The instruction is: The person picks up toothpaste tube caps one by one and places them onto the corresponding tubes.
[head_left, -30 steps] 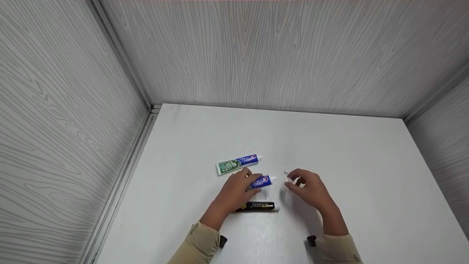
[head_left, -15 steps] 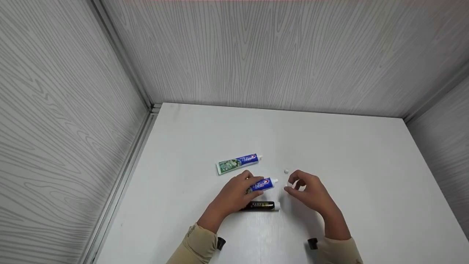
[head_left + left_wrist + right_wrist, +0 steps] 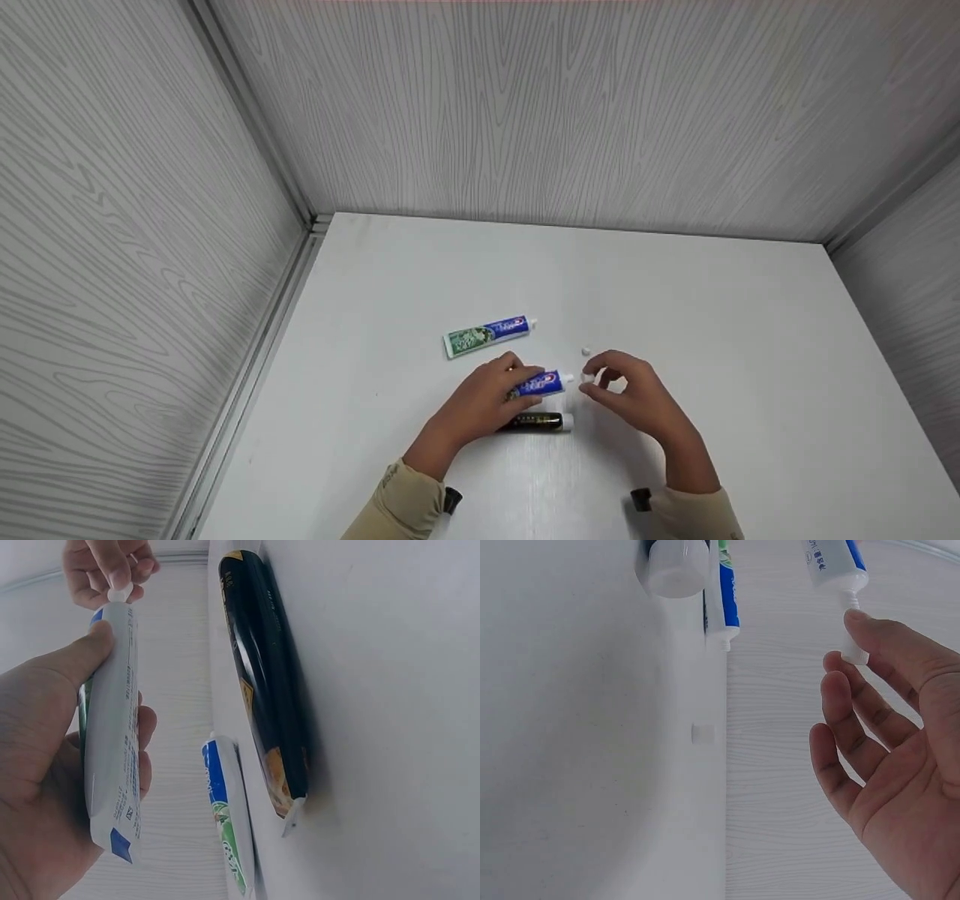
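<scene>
My left hand [image 3: 480,401] grips a blue, green and white toothpaste tube [image 3: 543,383], its bare nozzle pointing right. In the left wrist view the thumb lies along one side of that tube [image 3: 112,727] and fingertips show on the other. Between thumb and fingertips my right hand [image 3: 634,388] pinches a small white cap [image 3: 853,651]. In the right wrist view the cap is in line with the nozzle [image 3: 849,600] and right at its end; whether the threads engage cannot be told. The left hand partly hides a black tube [image 3: 536,421] with a white cap below it.
A second blue and green toothpaste tube [image 3: 487,336] lies farther back, its nozzle uncapped. Another small white cap [image 3: 586,351] rests on the white table [image 3: 712,315], just beyond my right fingertips. Grained panels [image 3: 495,112] rise behind and at both sides.
The held tube has moved slightly right and toward me, closing the gap to the cap. My right hand has shifted slightly nearer me. The far tube and loose cap stay put.
</scene>
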`<state>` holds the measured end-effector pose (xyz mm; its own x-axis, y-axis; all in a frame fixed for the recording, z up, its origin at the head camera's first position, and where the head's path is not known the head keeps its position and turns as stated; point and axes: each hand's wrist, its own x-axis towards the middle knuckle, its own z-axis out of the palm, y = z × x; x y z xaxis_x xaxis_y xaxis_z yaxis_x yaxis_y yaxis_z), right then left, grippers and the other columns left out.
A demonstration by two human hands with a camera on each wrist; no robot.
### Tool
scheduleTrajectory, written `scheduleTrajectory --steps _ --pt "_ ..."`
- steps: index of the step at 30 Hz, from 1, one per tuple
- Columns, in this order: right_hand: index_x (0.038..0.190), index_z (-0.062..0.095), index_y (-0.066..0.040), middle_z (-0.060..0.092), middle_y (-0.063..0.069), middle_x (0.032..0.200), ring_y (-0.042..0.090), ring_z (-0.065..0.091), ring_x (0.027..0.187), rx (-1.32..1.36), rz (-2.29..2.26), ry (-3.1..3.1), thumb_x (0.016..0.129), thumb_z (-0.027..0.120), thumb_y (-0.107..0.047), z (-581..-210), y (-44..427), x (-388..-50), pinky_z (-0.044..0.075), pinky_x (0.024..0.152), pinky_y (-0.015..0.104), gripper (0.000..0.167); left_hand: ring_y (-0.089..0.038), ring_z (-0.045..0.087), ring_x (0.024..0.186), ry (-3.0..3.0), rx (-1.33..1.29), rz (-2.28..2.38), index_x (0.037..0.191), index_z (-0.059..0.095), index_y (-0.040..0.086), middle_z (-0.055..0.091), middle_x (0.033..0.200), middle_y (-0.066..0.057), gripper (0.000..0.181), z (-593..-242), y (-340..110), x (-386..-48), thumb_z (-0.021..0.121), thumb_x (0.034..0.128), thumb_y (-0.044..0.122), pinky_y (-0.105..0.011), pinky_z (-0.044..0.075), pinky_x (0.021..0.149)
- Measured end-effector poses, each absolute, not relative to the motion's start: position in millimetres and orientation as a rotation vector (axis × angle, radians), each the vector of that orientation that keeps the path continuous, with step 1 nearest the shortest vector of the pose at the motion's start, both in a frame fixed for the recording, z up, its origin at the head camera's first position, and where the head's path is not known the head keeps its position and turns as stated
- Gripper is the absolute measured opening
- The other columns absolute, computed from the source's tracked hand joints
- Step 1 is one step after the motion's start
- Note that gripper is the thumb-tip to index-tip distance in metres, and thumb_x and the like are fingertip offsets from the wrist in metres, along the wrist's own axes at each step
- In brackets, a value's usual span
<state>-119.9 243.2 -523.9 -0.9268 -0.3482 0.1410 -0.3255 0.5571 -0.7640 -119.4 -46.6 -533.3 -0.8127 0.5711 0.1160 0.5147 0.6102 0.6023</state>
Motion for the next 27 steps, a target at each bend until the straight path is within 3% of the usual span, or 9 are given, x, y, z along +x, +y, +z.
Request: scheduleTrajectory --steps 11,19,27 --pt "0.109 0.075 -0.021 0.074 -0.007 0.105 0.010 0.069 0.084 -0.663 -1.366 2.762 0.092 0.085 -0.012 -523.7 242.6 -119.0 0.060 0.084 0.042 0.022 -0.009 0.056 0.098 2.736 0.968 0.945 0.149 0.064 0.027 0.062 0.118 0.003 0.046 -528.8 -45.4 -117.7 0.065 0.1056 0.044 -0.029 0.052 0.088" --pt "0.110 0.076 -0.018 0.074 -0.008 0.107 0.010 0.069 0.085 -0.692 -1.347 2.758 0.092 0.085 -0.014 -523.3 240.4 -118.5 0.059 0.086 0.041 0.021 -0.011 0.057 0.098 2.735 1.005 0.943 0.149 0.064 0.025 0.063 0.119 0.001 0.046 -526.5 -45.8 -117.3 0.063 0.1069 0.044 -0.030 0.052 0.089" --pt "0.109 0.075 -0.027 0.074 -0.010 0.107 0.009 0.069 0.086 -0.699 -1.340 2.746 0.092 0.085 -0.013 -522.9 238.2 -118.1 0.058 0.086 0.046 0.024 -0.010 0.057 0.099 2.735 1.011 0.945 0.149 0.064 0.027 0.062 0.119 0.002 0.045 -527.4 -45.7 -117.3 0.063 0.1068 0.045 -0.030 0.052 0.089"
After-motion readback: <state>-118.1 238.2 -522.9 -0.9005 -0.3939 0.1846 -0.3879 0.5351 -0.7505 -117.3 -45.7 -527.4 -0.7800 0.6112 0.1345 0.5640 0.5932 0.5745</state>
